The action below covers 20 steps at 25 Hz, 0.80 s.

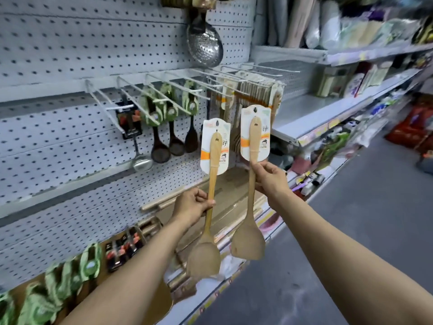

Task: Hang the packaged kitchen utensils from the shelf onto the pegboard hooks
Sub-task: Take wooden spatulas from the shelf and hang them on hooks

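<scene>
White-grey pegboard (pixel 70 50) fills the left side of the head view, with many small holes and a row of long white wire hooks (pixel 150 90) sticking out toward the camera. Some hooks carry goods: dark ladles (pixel 161 146) w/ green cards, a steel strainer spoon (pixel 140 158), and a thick bunch of wooden utensils (pixel 255 92) on the hooks at right. Higher up hangs a big metal skimmer (pixel 205 43).

Left hand (pixel 194 205) is closed around the handle of one wooden spatula (pixel 208 219), card end up, blade down. Right hand (pixel 271 177) pinches the handle of a second wooden spatula (pixel 251 207), just under its white-orange card (pixel 255 132). Both spatulas are held upright in the air in front of the pegboard, side by side but apart, below the hooks; neither is on a hook yet.

Under the arms the lower shelf (pixel 234 277) holds more stock: green-carded packs (pixel 70 275), black-red packs (pixel 121 252), wooden sticks (pixel 164 200). At right, more shelves (pixel 316 113) w/ blurred packaged goods run along the aisle, and the floor (pixel 351 231) is plain grey.
</scene>
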### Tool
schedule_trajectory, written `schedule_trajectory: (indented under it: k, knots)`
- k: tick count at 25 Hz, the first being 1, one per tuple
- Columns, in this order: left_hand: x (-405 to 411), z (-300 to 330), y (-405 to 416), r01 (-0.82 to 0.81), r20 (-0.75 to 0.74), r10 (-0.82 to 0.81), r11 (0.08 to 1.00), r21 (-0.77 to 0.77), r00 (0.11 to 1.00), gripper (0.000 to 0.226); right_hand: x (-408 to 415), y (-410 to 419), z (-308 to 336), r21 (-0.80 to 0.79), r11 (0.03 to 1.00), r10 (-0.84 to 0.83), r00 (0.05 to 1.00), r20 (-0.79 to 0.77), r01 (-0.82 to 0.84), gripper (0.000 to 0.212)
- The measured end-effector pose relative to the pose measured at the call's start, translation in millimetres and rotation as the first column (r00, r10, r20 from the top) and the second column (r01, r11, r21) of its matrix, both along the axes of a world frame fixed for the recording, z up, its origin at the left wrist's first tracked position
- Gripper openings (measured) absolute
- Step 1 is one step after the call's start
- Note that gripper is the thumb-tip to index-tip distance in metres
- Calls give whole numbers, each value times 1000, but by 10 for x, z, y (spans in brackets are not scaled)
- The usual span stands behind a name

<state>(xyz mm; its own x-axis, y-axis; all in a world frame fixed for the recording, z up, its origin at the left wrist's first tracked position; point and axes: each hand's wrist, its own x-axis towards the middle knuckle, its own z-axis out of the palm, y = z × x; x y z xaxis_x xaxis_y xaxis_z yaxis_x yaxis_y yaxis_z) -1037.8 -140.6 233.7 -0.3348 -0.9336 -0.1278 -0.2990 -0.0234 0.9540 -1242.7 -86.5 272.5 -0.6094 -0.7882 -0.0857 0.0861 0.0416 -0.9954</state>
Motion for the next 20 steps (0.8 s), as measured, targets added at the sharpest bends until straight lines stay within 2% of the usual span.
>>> schedule_trajectory:
  k: [11, 14, 17, 20]
  knots:
    - [-1582, -49, -381, -285, 44, 286, 958, -24, 957, 19, -1618, -1160, 54, -37, 942, 330, 942, -65, -333, 21]
    - [-1870, -35, -362, -341, 55, 342, 940, -27, 938, 19, -1882, -1280, 26, -70, 927, 363, 929, -76, -368, 27]
    - [-2014, -53, -435, -363, 70, 363, 932, -15, 929, 19, -2067, -1328, -50, -135, 918, 369, 928, -50, -372, 23]
    - [-2184, -89, -566, -363, 72, 362, 932, 4, 929, 19, -2276, -1458, -84, -126, 915, 379, 924, -48, -382, 21]
